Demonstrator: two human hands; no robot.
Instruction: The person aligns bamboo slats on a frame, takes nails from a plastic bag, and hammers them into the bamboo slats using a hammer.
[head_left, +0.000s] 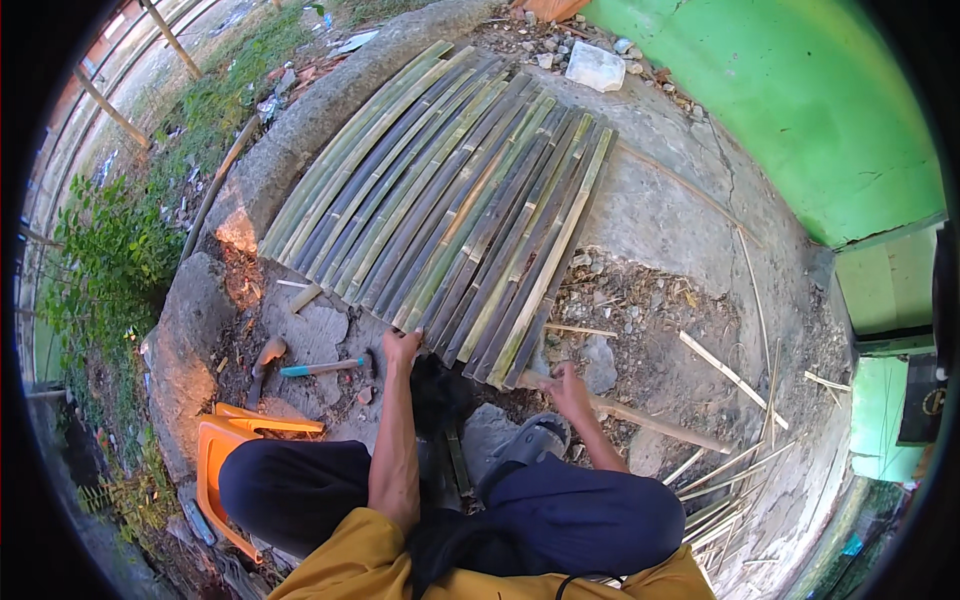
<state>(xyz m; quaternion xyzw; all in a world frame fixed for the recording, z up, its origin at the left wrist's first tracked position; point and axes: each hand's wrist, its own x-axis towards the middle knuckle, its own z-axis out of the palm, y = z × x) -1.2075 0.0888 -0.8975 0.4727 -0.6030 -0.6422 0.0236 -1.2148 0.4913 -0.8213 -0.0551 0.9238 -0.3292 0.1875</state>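
Note:
A row of split bamboo slats (440, 190), green and dark grey-brown, lies side by side on the ground in front of me, like a panel. My left hand (402, 348) is closed at the near end of a slat left of the row's middle, its fingertips partly hidden there. By the row's near right corner, my right hand (570, 392) has its fingers bent together on a wooden stick (660, 425). This stick runs from under the slat ends out to the right. How firmly the right fingers grip it is hard to see.
A hammer with a teal handle (322, 368) and a wooden-handled blade (266, 366) lie left of my knees. An orange plastic chair (212, 455) is at my left. Thin bamboo strips (735, 380) litter the right. A green wall (780, 100) and concrete kerb (300, 140) flank the slats.

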